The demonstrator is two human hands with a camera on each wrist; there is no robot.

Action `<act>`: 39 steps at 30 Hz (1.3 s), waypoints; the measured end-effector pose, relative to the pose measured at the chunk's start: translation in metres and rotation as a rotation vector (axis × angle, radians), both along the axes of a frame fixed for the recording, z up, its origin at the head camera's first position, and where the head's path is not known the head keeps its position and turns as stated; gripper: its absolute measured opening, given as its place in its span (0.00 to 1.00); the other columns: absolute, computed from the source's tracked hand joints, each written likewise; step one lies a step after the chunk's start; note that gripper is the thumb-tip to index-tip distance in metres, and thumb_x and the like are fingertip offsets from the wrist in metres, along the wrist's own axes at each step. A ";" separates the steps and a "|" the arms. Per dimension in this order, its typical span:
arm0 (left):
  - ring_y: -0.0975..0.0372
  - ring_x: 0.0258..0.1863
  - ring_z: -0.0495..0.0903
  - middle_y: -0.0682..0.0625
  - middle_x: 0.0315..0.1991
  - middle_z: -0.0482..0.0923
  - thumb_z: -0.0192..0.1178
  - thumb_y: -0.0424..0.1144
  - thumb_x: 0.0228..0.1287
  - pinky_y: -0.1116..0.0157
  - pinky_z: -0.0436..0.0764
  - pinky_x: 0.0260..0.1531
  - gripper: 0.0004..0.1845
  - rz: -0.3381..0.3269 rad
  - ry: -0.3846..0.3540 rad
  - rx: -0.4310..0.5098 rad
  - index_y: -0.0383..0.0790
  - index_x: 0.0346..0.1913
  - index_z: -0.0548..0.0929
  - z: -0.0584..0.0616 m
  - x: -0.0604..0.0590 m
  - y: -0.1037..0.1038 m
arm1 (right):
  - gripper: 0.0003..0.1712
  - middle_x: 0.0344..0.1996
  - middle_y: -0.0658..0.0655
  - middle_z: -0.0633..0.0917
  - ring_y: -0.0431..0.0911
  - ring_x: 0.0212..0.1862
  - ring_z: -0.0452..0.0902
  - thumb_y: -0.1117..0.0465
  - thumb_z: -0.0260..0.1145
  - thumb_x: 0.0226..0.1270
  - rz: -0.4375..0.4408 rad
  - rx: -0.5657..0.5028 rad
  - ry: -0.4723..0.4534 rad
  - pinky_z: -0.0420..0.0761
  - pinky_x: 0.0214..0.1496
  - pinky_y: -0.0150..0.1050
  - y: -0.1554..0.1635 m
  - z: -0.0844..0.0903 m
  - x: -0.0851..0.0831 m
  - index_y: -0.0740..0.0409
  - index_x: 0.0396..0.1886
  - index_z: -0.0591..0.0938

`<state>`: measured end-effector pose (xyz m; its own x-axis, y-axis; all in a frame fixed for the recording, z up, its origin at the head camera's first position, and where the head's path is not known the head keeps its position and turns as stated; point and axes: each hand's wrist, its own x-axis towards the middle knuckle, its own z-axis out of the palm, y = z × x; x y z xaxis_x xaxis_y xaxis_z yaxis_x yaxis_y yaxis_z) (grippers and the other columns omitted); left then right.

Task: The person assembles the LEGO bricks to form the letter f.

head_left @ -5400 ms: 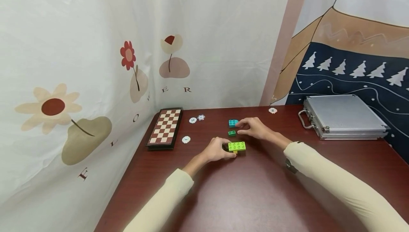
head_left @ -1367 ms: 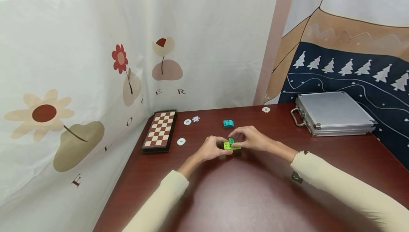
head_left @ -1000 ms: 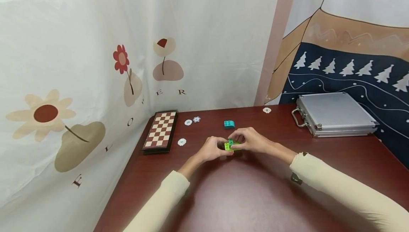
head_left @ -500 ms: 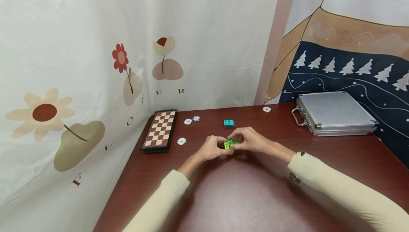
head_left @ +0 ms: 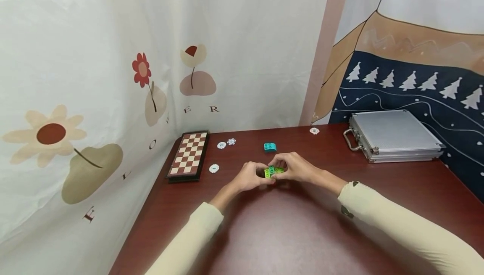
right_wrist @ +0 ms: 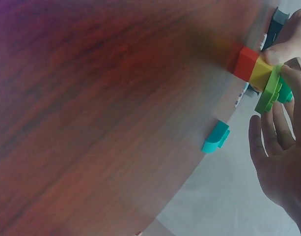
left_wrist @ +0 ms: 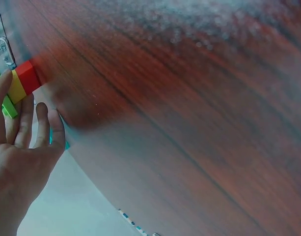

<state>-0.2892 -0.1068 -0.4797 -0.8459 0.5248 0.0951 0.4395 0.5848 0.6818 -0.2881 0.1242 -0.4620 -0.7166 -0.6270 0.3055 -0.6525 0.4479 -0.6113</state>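
Both hands, left hand (head_left: 247, 177) and right hand (head_left: 296, 167), gripping brick stack (head_left: 273, 171) with dark green brick seated on top; teal brick (head_left: 270, 147) on table (head_left: 302, 224) left unattached.

Both hands — left (head_left: 250, 176) & right (head_left: 297, 167) — fingertip to fingertip, fingers curled, forearms angled inward.

The dark green brick (head_left: 273, 168), lying loose on the table (head_left: 302, 233) seconds ago, now sits on the lime green plate (head_left: 269, 173), right hand (head_left: 298, 167) and left hand (head_left: 249, 177) closing tighter around the stack.
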 end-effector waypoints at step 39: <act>0.69 0.34 0.83 0.54 0.38 0.89 0.80 0.49 0.56 0.69 0.81 0.39 0.26 0.019 -0.025 -0.003 0.38 0.53 0.89 -0.001 0.001 0.001 | 0.19 0.47 0.60 0.89 0.52 0.49 0.86 0.58 0.78 0.64 -0.040 -0.067 0.006 0.86 0.52 0.48 0.029 0.018 -0.036 0.58 0.53 0.86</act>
